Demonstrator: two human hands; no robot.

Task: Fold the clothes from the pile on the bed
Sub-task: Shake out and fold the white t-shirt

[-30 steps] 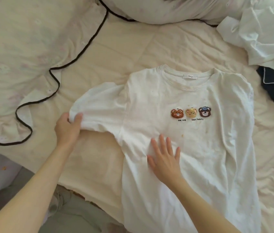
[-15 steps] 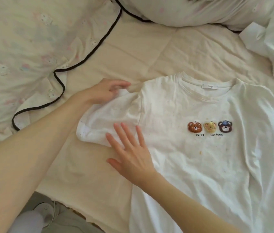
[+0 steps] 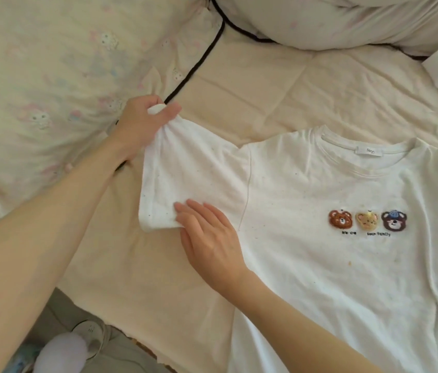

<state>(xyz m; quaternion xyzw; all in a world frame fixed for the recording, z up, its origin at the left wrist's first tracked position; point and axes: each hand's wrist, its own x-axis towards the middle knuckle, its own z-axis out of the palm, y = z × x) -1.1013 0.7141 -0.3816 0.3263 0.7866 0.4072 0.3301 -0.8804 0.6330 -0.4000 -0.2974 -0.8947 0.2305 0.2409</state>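
A: Where is your shirt?
B: The white T-shirt [image 3: 333,238] lies front up on the cream bedsheet [image 3: 279,84], its sleeve [image 3: 193,179] stretched out sideways.
A: And your hands?
B: Your left hand [image 3: 142,125] pinches the sleeve's upper corner. Your right hand [image 3: 209,238] rests flat, fingers straight, on the sleeve's lower hem.
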